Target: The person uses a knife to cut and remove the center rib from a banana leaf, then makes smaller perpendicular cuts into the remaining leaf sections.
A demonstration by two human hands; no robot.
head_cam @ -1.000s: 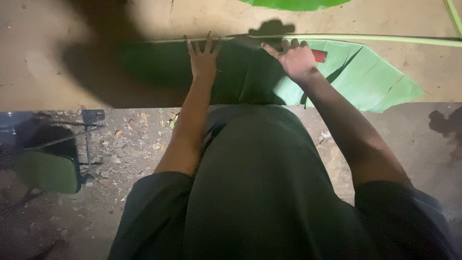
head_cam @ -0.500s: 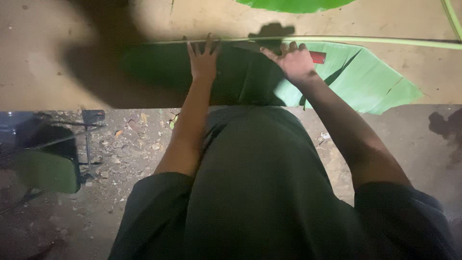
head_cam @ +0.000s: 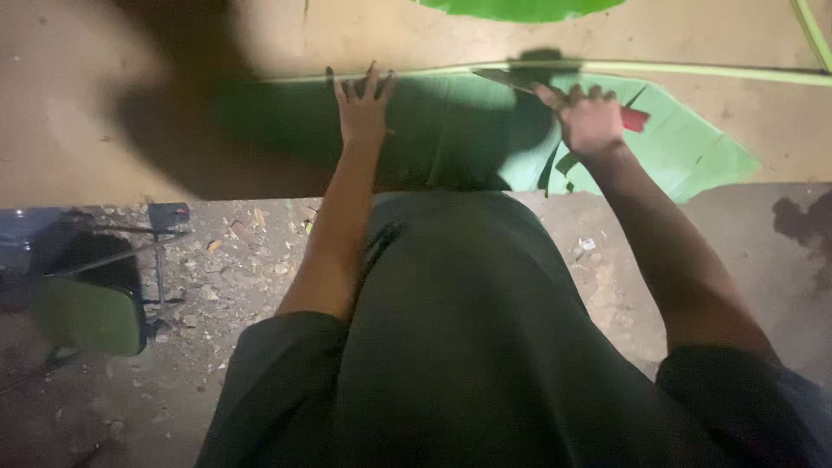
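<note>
A large green banana leaf (head_cam: pixel 693 147) lies flat on a brown table (head_cam: pixel 130 104), its pale midrib (head_cam: pixel 711 73) along the far edge. My left hand (head_cam: pixel 362 108) presses flat on the shaded part of the leaf, fingers spread near the midrib. My right hand (head_cam: pixel 591 120) grips a knife (head_cam: pixel 520 81) with a red handle; its blade points left, just under the midrib. My own shadow darkens the leaf's left half.
A second green leaf (head_cam: pixel 511 7) shows at the top edge. Below the table's front edge is gravelly ground (head_cam: pixel 234 260) with a green-seated metal chair (head_cam: pixel 87 316) at the left. A dark stain (head_cam: pixel 806 227) marks the right side.
My right hand has shifted to the right along the midrib with the knife. The left hand stays pressed on the leaf.
</note>
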